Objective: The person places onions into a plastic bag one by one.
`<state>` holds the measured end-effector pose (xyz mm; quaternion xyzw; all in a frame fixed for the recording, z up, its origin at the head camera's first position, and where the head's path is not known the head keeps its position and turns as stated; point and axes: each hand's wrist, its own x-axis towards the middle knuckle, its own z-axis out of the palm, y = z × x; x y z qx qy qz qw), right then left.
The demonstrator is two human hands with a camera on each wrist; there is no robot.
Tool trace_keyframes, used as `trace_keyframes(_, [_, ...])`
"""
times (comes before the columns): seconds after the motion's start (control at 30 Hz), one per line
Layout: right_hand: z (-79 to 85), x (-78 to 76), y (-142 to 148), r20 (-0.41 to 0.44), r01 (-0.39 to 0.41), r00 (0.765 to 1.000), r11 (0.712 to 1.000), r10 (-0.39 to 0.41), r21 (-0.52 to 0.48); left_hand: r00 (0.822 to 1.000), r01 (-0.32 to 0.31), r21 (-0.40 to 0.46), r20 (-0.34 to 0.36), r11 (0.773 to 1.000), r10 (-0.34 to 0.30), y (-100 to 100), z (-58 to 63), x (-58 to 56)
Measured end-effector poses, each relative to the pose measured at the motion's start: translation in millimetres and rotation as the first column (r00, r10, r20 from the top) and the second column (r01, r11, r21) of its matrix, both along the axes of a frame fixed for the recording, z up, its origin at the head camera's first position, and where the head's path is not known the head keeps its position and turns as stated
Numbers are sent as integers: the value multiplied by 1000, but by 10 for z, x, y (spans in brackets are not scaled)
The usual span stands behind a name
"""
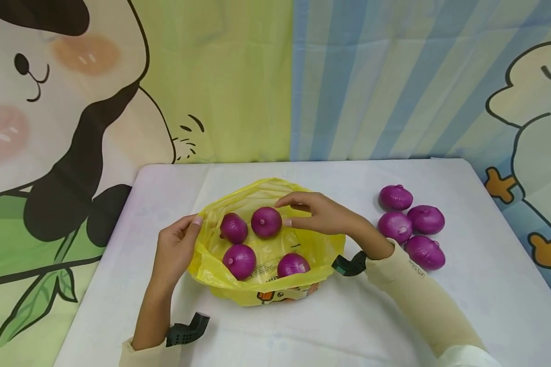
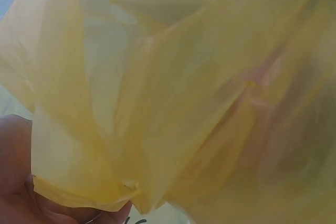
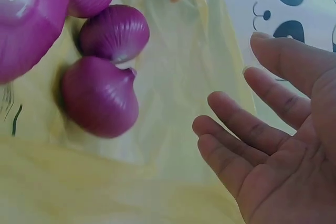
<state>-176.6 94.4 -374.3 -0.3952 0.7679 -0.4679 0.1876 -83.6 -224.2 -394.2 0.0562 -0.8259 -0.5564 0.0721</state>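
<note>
A yellow plastic bag (image 1: 264,293) lies spread with its mouth upward on the table, several purple onions inside it. My left hand (image 1: 176,250) pinches the bag's left rim between thumb and fingers; in the left wrist view the yellow film hides most of that hand (image 2: 21,182). Over the bag's right side, my right hand (image 1: 319,213) is held with fingers apart, its fingertips close to one onion (image 1: 266,222). The right wrist view shows an open palm (image 3: 278,150) with nothing in it, beside a pointed onion (image 3: 100,97) on the film.
To the right of the bag, a group of several more onions (image 1: 395,227) sits on the white table (image 1: 349,326), near my right forearm. A cartoon-printed curtain (image 1: 239,76) hangs behind the table's far edge. Dark wrist cameras (image 1: 188,329) show at both wrists.
</note>
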Motion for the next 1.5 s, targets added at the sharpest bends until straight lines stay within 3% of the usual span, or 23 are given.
trace_keyframes(0.47, [-9, 152, 507, 18, 150, 989, 988, -149, -39, 1000, -7, -6, 6, 1000, 7, -5, 19, 9])
trace_keyframes(0.87, [-93, 307, 1073, -28, 286, 958, 958, -286, -10, 1000, -17, -23, 16, 1000, 17, 1, 16, 8])
trace_keyframes(1.03, [-110, 404, 1318, 1, 338, 941, 938, -339, -77, 1000, -23, -27, 18, 999, 23, 4, 20, 5])
trace_keyframes(1.17, [-152, 490, 1572, -21, 406, 911, 903, -413, -141, 999, -27, -30, 23, 999, 28, 8, 22, -2])
trace_keyframes(1.37, [-246, 631, 1890, -82, 538, 835, 839, -544, -89, 999, -35, -28, 34, 999, 36, 2, 19, 9])
trace_keyframes(1.5, [-305, 744, 2034, -96, 627, 772, 777, -629, -49, 1000, -19, -26, 13, 999, 20, -5, 14, 8])
